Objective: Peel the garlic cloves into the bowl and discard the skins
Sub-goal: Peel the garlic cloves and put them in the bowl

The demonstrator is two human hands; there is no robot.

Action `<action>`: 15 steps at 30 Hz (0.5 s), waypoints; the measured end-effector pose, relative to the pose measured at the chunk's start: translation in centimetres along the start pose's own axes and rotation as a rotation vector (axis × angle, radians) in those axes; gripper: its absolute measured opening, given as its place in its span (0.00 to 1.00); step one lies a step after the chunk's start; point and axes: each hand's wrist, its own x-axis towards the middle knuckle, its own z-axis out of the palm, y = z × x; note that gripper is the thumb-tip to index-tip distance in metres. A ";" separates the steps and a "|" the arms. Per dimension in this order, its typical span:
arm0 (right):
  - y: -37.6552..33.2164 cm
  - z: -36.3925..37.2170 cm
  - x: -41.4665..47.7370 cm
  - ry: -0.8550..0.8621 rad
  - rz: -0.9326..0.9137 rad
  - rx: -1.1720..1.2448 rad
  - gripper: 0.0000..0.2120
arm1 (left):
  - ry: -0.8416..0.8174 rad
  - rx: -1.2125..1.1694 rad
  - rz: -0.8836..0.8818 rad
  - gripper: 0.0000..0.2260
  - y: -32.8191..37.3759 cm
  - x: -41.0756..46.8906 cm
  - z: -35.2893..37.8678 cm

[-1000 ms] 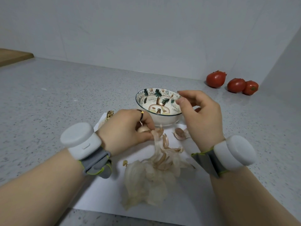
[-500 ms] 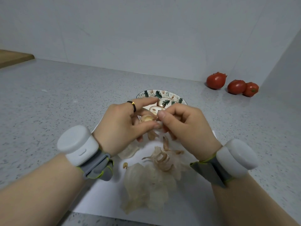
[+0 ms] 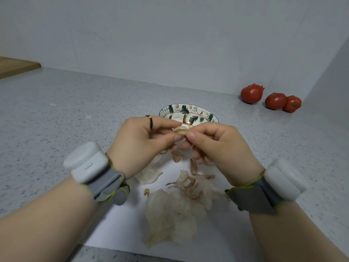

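A garlic clove (image 3: 181, 131) with papery skin is held in the air between both hands, in front of the patterned bowl (image 3: 188, 112). My left hand (image 3: 143, 140) pinches the clove from the left with thumb and forefinger. My right hand (image 3: 215, 146) pinches it from the right, thumb against the skin. A pile of dry garlic skins (image 3: 179, 201) lies on the white sheet (image 3: 120, 224) below my hands. The bowl's inside is mostly hidden behind my fingers.
Three red tomatoes (image 3: 272, 98) sit by the wall at the back right. A wooden board (image 3: 15, 66) shows at the far left edge. The speckled grey counter (image 3: 66, 114) runs to the walls behind and on the right.
My left hand lifted the clove from the sheet up in front of the bowl. My right hand came from the bowl's rim to meet it, and both now pinch the clove.
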 end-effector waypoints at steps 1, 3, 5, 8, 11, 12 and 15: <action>0.0 0.0 0.0 0.000 -0.010 0.008 0.09 | -0.006 -0.041 -0.021 0.11 0.1 0.0 0.0; 0.2 0.1 0.0 0.007 -0.029 0.005 0.10 | -0.028 -0.094 -0.049 0.09 0.3 0.0 0.1; 0.3 0.1 0.1 0.022 -0.034 -0.001 0.10 | -0.038 -0.142 -0.071 0.06 0.5 0.0 0.2; 0.4 0.2 0.1 0.042 -0.071 -0.003 0.10 | -0.034 -0.167 -0.084 0.05 0.5 0.0 0.2; 0.5 0.2 0.2 0.043 -0.099 -0.020 0.10 | -0.033 -0.164 -0.091 0.05 0.5 0.0 0.1; 0.5 0.2 0.1 0.051 -0.102 -0.029 0.11 | -0.030 -0.155 -0.088 0.06 0.5 0.0 0.2; 0.6 0.3 0.2 0.087 -0.119 -0.085 0.11 | -0.012 -0.110 -0.052 0.07 0.5 -0.1 0.3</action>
